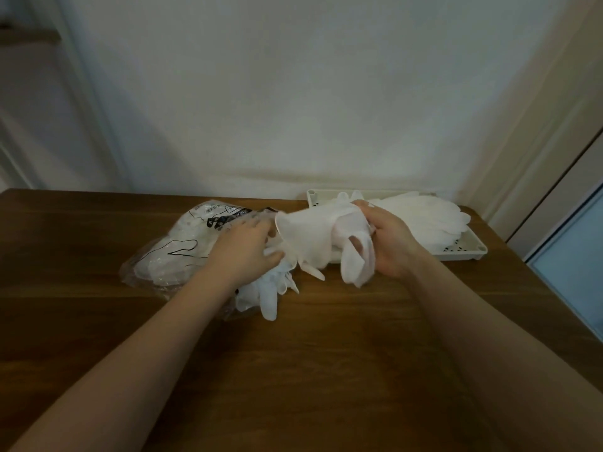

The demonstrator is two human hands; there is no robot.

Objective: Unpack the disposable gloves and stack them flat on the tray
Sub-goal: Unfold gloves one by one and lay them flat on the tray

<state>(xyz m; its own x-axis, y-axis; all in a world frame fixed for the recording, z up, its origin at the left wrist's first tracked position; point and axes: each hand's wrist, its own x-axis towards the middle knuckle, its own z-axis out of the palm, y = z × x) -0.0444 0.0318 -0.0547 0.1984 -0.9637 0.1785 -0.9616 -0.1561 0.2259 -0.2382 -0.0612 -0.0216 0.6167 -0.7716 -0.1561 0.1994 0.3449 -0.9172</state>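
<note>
White, thin disposable glove (313, 238) hangs above the table (326, 353), its cuff spread toward the left and its fingers drooping. The right hand (391, 243) grips it, fingers curled round the bunched part. The left hand (244, 247) presses down on a loose heap of gloves (270, 295) spilling from a clear printed bag (182, 246) (whether its fingers pinch one is unclear). Behind, flat gloves (424, 216) lie stacked on a pale tray (466, 252).

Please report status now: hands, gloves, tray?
Right hand grips one glove. Left hand on the glove bag. Tray holds stacked gloves. Nothing blocking.
</note>
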